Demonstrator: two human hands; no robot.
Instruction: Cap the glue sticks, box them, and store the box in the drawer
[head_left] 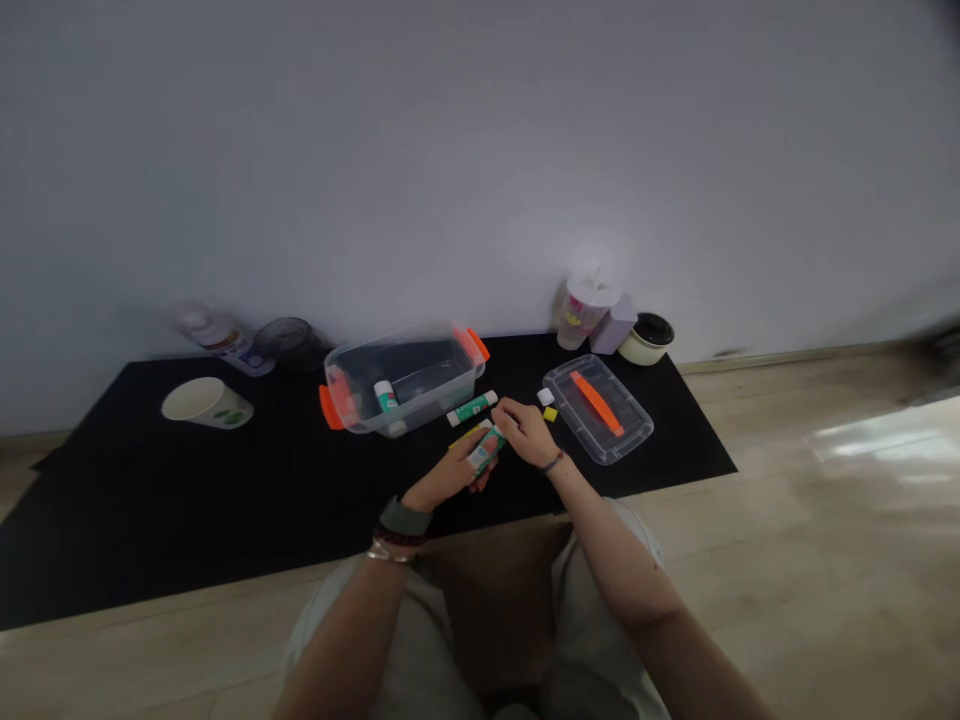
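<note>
My left hand (452, 470) is closed around a green and white glue stick (486, 450), which it holds tilted above the black table. At the upper end of that stick, the fingers of my right hand (525, 430) are pinched on its tip. A second glue stick (472, 408) lies on the table just beyond my hands. Another glue stick (385, 396) is inside the clear plastic box (442, 385) with orange clips. Partly hidden by my left hand is a yellow item (466, 437). Beside my right hand lie a white piece (545, 397) and a yellow piece (550, 414).
The box's clear lid (634, 437) with an orange handle lies to the right. Along the wall stand a lidded cup (583, 315), a pale box (613, 325), a black-lidded pot (643, 348), a dark container (291, 345) and a bottle (225, 340). A paper cup (206, 402) is at left.
</note>
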